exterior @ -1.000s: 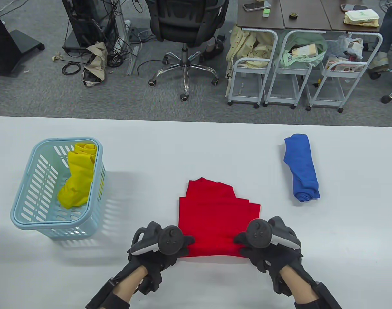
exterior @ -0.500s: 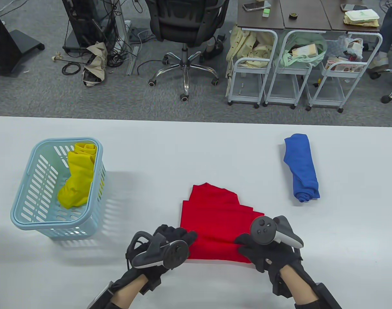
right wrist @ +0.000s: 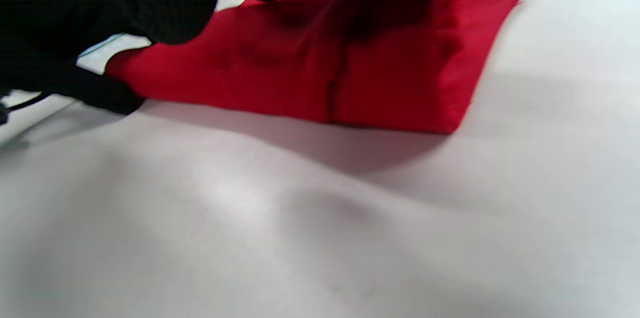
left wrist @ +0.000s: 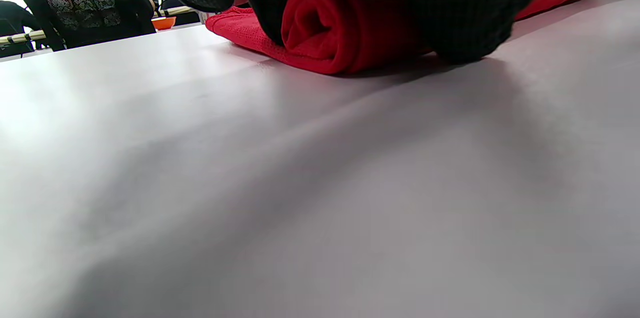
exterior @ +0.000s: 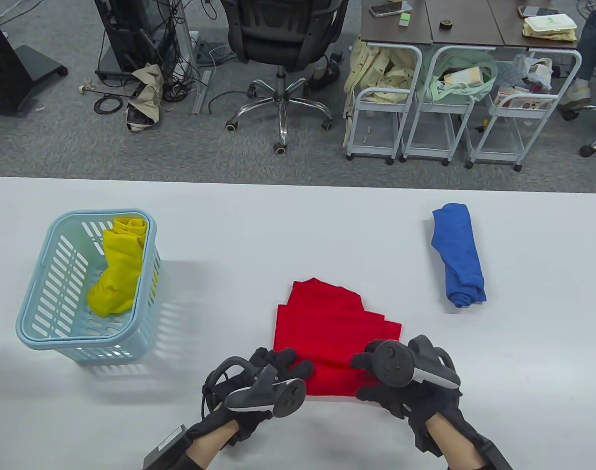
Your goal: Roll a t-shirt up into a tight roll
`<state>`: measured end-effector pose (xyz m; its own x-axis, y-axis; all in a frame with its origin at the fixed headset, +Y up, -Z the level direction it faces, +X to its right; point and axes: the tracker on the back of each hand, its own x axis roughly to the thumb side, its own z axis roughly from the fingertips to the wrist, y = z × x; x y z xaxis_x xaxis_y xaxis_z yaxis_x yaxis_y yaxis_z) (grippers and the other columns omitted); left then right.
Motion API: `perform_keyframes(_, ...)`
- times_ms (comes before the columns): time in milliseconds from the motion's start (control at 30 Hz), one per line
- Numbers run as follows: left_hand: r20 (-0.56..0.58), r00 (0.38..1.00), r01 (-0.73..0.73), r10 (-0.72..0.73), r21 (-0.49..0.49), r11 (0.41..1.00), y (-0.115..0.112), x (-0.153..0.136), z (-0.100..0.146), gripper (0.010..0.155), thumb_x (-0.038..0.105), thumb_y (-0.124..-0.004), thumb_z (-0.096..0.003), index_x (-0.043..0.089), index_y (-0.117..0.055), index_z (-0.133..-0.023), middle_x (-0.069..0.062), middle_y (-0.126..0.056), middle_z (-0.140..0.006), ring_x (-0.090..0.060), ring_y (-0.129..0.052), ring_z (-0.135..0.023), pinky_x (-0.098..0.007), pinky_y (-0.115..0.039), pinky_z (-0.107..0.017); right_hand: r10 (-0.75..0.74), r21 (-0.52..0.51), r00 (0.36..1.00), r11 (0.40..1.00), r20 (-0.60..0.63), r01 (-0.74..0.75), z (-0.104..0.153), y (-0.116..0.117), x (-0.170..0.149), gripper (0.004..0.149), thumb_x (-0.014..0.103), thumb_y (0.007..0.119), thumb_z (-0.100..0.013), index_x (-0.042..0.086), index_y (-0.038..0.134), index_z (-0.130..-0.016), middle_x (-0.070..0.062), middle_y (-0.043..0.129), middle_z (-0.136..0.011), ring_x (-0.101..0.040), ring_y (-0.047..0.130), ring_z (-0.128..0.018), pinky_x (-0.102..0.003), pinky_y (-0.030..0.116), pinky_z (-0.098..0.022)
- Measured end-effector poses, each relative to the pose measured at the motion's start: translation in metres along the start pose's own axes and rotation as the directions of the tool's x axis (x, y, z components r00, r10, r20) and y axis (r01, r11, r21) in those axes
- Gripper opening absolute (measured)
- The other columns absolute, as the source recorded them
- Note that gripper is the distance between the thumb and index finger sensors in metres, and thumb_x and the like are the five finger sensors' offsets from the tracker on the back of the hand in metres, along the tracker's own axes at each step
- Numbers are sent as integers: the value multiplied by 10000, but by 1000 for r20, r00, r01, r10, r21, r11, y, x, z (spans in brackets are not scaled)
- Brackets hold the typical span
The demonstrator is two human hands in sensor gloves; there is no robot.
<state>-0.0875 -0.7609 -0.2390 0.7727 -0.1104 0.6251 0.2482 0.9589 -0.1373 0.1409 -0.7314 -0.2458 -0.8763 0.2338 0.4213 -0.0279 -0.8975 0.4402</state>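
Observation:
A folded red t-shirt (exterior: pixel 334 328) lies flat on the white table (exterior: pixel 298 220), near the front middle. Its near edge is turned over into a short roll (left wrist: pixel 325 33), seen end-on in the left wrist view. My left hand (exterior: pixel 290 367) grips the roll's left end, with gloved fingers (left wrist: pixel 465 13) curled over it. My right hand (exterior: pixel 366 377) grips the right end of the near edge, its fingers (right wrist: pixel 165 3) on top of the red t-shirt (right wrist: pixel 390 68). The trackers hide both thumbs in the table view.
A light blue basket (exterior: pixel 43 313) at the left holds a yellow rolled cloth (exterior: pixel 116 274). A blue rolled cloth (exterior: pixel 458 254) lies at the right. Beyond the table's far edge stand an office chair (exterior: pixel 280 34) and wire carts (exterior: pixel 440 112).
The shirt slid slightly to the right. Both hands shifted along the near edge and curled it further, so less flat red cloth shows. My left hand turned and moved right.

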Motion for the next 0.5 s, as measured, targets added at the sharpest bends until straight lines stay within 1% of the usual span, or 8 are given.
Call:
perform_keyframes(100, -8, 1000, -21, 21, 11, 1000, 3, -2, -1, 640, 465, -703, -527, 381, -464, -1114, -35, -635, -1123, -256, -771, -938, -543, -605, -770, 141, 62, 988, 989, -60, -138, -9, 16, 7, 767, 481, 802, -520, 255, 382, -1121, -145, 404, -1131, -389, 561, -985, -562, 511, -699)
perform_keyframes(133, -10, 999, -36, 36, 19, 999, 5, -4, -1, 615, 452, -698, -531, 370, -497, -1107, -23, -677, -1102, -249, -803, -917, -533, -628, -763, 194, 116, 978, 976, -74, -185, -14, 24, 7, 801, 497, 780, -524, 233, 330, -1132, -137, 378, -1131, -383, 556, -987, -563, 513, -701)
perform_keyframes(167, -9, 998, -59, 59, 23, 998, 6, -6, 0, 595, 442, -696, -533, 349, -535, -1099, -15, -719, -1078, -220, -836, -899, -526, -649, -754, 206, 140, 976, 971, -65, -196, -15, 26, 7, 808, 491, 761, -536, 234, 270, -1124, -130, 307, -1123, -374, 505, -974, -553, 478, -712)
perform_keyframes(200, -7, 995, -99, 100, 28, 995, 8, -9, 1, 572, 424, -703, -533, 323, -580, -1083, -10, -755, -1055, -216, -864, -878, -519, -669, -746, 205, 105, 976, 975, -70, -197, -15, 25, 7, 772, 474, 745, -549, 244, 282, -1122, -119, 324, -1123, -365, 519, -972, -555, 481, -712)
perform_keyframes(233, 7, 987, -160, 160, 30, 987, 9, -14, 1, 555, 390, -721, -532, 290, -614, -1066, -11, -783, -1038, -218, -884, -865, -518, -684, -738, 176, 104, 983, 980, -59, -169, -14, 22, 6, 750, 465, 737, -556, 238, 306, -1126, -121, 349, -1125, -366, 536, -976, -555, 492, -710)
perform_keyframes(300, -2, 970, -244, 244, 32, 969, 9, -21, 3, 541, 366, -731, -523, 263, -645, -1047, -12, -817, -1014, -221, -909, -843, -509, -709, -721, 133, 89, 989, 988, -67, -127, -12, 20, 4, 756, 456, 727, -566, 229, 286, -1137, -140, 361, -1130, -379, 539, -986, -555, 500, -706)
perform_keyframes(433, -16, 949, -313, 313, 31, 949, 8, -33, 5, 523, 360, -711, -520, 240, -678, -1028, -18, -871, -961, -204, -956, -771, -483, -757, -687, 188, 37, 978, 982, -90, -185, -5, 13, 10, 797, 450, 716, -573, 243, 204, -1147, -176, 245, -1154, -422, 431, -1034, -575, 450, -721)
perform_keyframes(500, -15, 920, -392, 392, 21, 920, 7, -40, 4, 518, 353, -697, -523, 228, -688, -1025, -25, -891, -942, -205, -970, -743, -479, -767, -675, 206, -10, 976, 978, -75, -208, -2, 10, 17, 792, 443, 723, -577, 281, 191, -1142, -168, 178, -1158, -427, 354, -1054, -586, 401, -736)
